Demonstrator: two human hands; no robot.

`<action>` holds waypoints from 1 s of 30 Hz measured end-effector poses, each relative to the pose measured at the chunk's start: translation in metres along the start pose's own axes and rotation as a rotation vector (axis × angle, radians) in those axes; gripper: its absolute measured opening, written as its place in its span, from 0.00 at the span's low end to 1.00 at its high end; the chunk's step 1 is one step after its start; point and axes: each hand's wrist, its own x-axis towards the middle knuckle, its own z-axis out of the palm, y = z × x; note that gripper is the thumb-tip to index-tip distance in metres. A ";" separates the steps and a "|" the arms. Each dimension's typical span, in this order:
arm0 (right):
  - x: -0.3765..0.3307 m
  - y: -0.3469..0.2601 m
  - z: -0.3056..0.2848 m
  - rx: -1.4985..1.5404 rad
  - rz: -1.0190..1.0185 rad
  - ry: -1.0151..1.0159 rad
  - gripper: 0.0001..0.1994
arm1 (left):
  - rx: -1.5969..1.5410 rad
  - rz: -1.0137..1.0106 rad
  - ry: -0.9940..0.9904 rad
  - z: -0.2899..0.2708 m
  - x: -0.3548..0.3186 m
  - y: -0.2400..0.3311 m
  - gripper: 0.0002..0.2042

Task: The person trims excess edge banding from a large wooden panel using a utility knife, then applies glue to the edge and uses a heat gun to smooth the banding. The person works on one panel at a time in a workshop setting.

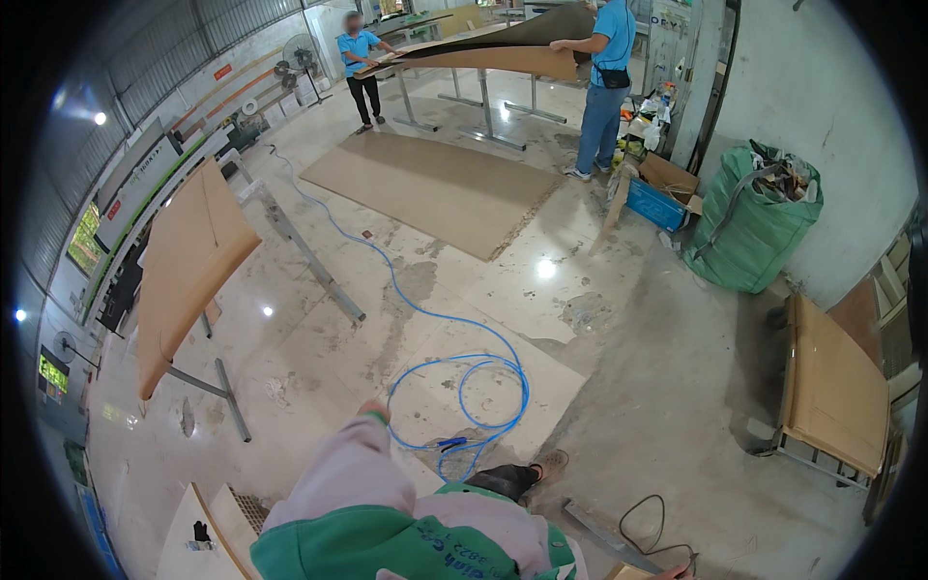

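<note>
My left arm, in a pale pink and green sleeve, reaches forward over the floor. My left hand (pixel 375 412) appears just beyond the cuff, next to the left side of a coiled blue hose (pixel 523 387); its fingers are too small and hidden to read. Inside the lower part of the coil lies a blue and black fitting (pixel 451 444). At the bottom edge, part of my right hand (pixel 677 573) shows beside a thin black cable (pixel 661 527) and a grey metal bar (pixel 604 534). Its fingers are mostly cut off.
Two people in blue shirts hold a large sheet (pixel 503 60) over metal stands. A flat brown board (pixel 435 188) lies on the floor. At left, another board (pixel 193 271) rests on stands. To the right are a green sack (pixel 754 227), a blue box (pixel 659 201) and a board-topped cart (pixel 836 387).
</note>
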 end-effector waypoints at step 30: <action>-0.027 -0.086 0.044 -0.230 0.096 -0.021 0.22 | -0.490 0.581 -0.204 -0.053 0.017 0.139 0.25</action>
